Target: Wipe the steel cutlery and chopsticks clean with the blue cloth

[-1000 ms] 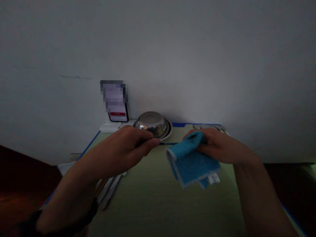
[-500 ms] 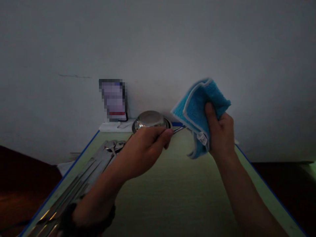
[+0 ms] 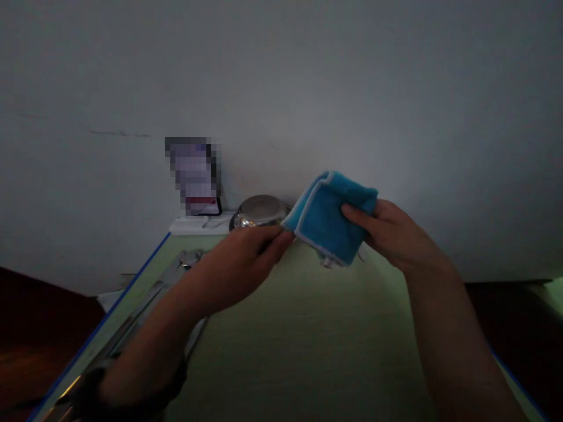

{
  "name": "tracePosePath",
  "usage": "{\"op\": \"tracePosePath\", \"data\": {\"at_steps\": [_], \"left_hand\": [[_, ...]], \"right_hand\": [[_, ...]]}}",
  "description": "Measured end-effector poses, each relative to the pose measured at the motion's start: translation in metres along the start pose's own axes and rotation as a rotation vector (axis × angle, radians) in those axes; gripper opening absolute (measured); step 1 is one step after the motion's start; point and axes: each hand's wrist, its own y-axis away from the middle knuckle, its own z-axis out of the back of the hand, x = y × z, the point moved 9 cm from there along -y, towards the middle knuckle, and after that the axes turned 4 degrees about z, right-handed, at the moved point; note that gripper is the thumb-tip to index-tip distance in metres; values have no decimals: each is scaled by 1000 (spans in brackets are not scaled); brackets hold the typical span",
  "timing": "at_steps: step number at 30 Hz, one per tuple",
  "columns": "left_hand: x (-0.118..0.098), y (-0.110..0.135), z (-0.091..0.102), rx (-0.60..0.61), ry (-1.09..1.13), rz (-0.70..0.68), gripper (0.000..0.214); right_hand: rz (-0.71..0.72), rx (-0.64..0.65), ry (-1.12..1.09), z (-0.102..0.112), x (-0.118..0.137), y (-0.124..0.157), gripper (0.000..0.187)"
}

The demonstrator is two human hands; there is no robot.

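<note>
My right hand (image 3: 391,234) grips a folded blue cloth (image 3: 328,220) with a pale edge, held above the green table mat (image 3: 308,340). My left hand (image 3: 244,261) is closed in a pinch right at the cloth's left edge. It holds a thin metal utensil whose far end is hidden by the cloth. A steel bowl (image 3: 259,211) sits upside down just behind both hands, near the wall.
Several long metal utensils (image 3: 145,316) lie along the mat's left edge, under my left forearm. A phone (image 3: 193,176) leans on the wall on a white stand (image 3: 200,224). The mat has a blue border (image 3: 132,281); dark floor lies to both sides.
My right hand has come down and left with the cloth, which now covers the utensil's end. My left hand has shifted slightly left and stays pinched on the utensil.
</note>
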Motion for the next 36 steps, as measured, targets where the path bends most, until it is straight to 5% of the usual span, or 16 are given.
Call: {"op": "tracePosePath", "data": {"at_steps": [3, 10, 14, 20, 24, 28, 30, 32, 36], "left_hand": [[6, 7, 2, 132, -54, -39, 36], [16, 24, -17, 353, -138, -28, 37], [10, 22, -7, 292, -78, -52, 33], [14, 21, 13, 214, -105, -43, 31], [16, 19, 23, 130, -87, -34, 33], [2, 15, 23, -4, 31, -8, 39], [-12, 14, 11, -30, 106, -14, 38], [-25, 13, -6, -39, 168, -26, 38], [-35, 8, -35, -15, 270, -14, 35]], "right_hand": [[-143, 218, 100, -2, -10, 9, 22], [-188, 533, 219, -27, 0, 30, 5], [-120, 594, 165, -49, 10, 34, 8], [50, 670, 455, -66, 7, 31, 12], [54, 380, 488, -45, 5, 13, 14], [47, -325, 255, 7, 13, 6, 30], [85, -580, 36, 20, 14, 14, 30], [117, -686, -182, 19, 12, 18, 28], [96, -653, -528, 4, 4, 12, 23]]}}
